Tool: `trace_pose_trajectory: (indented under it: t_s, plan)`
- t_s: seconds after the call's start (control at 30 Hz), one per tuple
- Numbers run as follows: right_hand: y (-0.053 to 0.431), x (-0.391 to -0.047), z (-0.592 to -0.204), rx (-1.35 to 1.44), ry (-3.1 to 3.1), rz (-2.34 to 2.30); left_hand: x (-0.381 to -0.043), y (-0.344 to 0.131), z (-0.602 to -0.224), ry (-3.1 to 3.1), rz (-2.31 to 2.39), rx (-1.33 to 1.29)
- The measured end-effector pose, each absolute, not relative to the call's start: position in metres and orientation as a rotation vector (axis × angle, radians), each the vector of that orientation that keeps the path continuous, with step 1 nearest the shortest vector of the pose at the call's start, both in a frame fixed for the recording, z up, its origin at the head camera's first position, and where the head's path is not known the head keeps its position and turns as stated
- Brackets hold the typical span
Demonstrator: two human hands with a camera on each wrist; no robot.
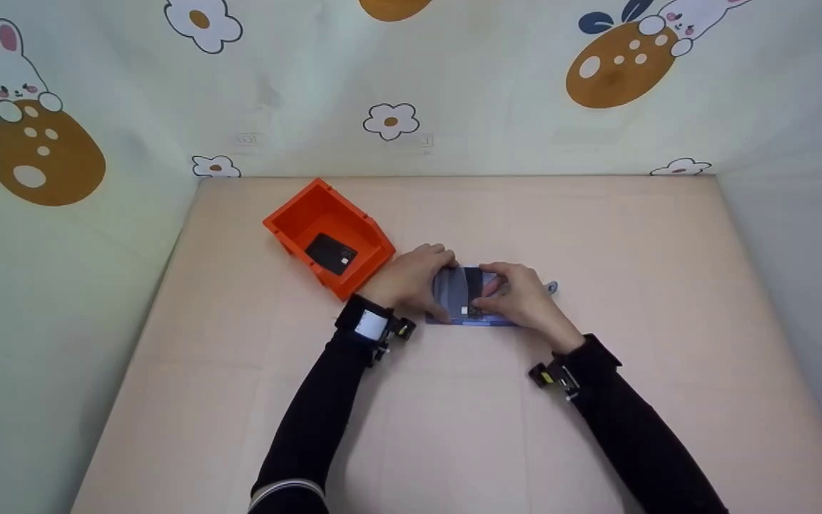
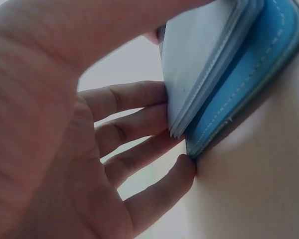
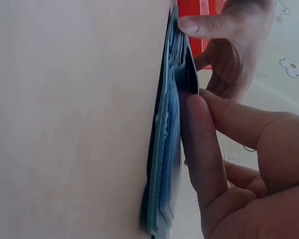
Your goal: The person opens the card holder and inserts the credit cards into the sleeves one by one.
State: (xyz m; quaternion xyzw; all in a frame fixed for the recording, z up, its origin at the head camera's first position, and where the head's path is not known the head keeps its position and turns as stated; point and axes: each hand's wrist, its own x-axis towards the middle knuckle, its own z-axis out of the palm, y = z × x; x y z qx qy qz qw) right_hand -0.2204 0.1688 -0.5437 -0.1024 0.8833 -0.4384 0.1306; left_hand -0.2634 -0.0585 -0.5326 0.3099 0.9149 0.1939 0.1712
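A blue stitched card holder with clear plastic sleeves lies opened on the table. My left hand grips its left end, thumb on the near edge and fingers along the far edge. Between thumb and fingers, my right hand pinches a black card over the sleeves. In the right wrist view the card stands slightly away from the sleeve stack, close to my fingertips. The left wrist view shows my left fingers against the sleeve edges and the blue cover.
Left of the holder, an orange bin stands tilted beside my left wrist, with another black card inside. A snap tab sticks out past my right hand. Patterned cloth walls enclose the table's back and sides.
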Motion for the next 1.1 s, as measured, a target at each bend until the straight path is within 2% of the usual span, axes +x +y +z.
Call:
trace_pose_trajectory:
  t_s: [0.3, 0.63, 1.1]
  plan:
    - [0.1686, -0.22, -0.5479, -0.485, 2.445, -1.307, -0.2624, -0.0573, -0.5316, 2.589, 0.516, 0.865]
    - [0.1686, -0.218, -0.5449, -0.386, 2.338, -1.334, -0.262, -0.0569, -0.5315, 2.576, 0.558, 0.885]
    - [0.1722, -0.2224, -0.5402, -0.465, 2.266, -1.466, -0.2602, -0.0588, -0.5298, 2.576, 0.579, 0.866]
